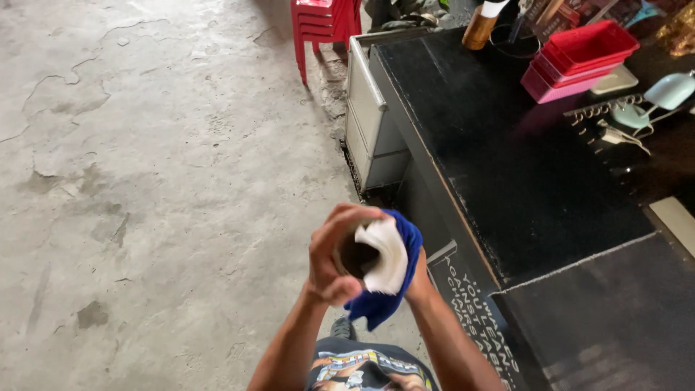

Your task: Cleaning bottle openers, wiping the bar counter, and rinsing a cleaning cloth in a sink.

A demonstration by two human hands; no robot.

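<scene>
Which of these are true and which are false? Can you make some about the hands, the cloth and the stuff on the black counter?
1. The left hand wraps around a dark round cup. True.
2. The cloth is green and yellow. False: it is blue and white.
3. The right hand is mostly hidden behind the cloth. True.
4. The red trays lie on the floor. False: they are stacked on the black counter.
5. Red stools stand on the concrete floor past the counter's end. True.
6. The cloth lies flat on the counter. False: it is held up at the cup, above the floor.
</scene>
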